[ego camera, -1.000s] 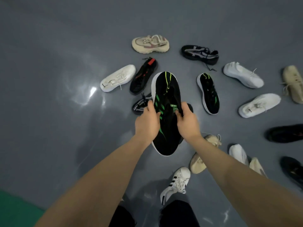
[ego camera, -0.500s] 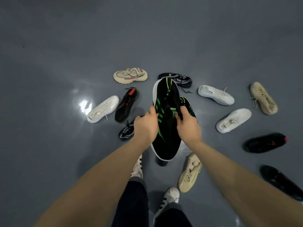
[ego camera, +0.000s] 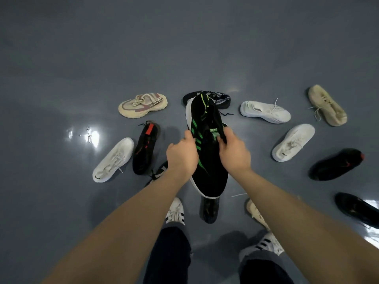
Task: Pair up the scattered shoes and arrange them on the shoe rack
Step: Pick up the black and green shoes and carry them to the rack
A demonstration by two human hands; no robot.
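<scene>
I hold a black knit shoe with green stripes above the floor, toe pointing towards me. My left hand grips its left side. My right hand grips its right side, fingers curled over the collar by the green tongue tab. A sliver of a second black-and-green shoe shows on the floor just behind my right hand; the rest is hidden. No shoe rack is in view.
Loose shoes ring me on the grey floor: a beige-pink sneaker, a black shoe with a red tab, white shoes, a beige one, black ones. My own white striped sneakers stand below.
I have stepped forward and my view has shifted, so the floor shoes sit lower and closer. The matching black-and-green shoe has slipped behind the held one. Both hands keep their grip.
</scene>
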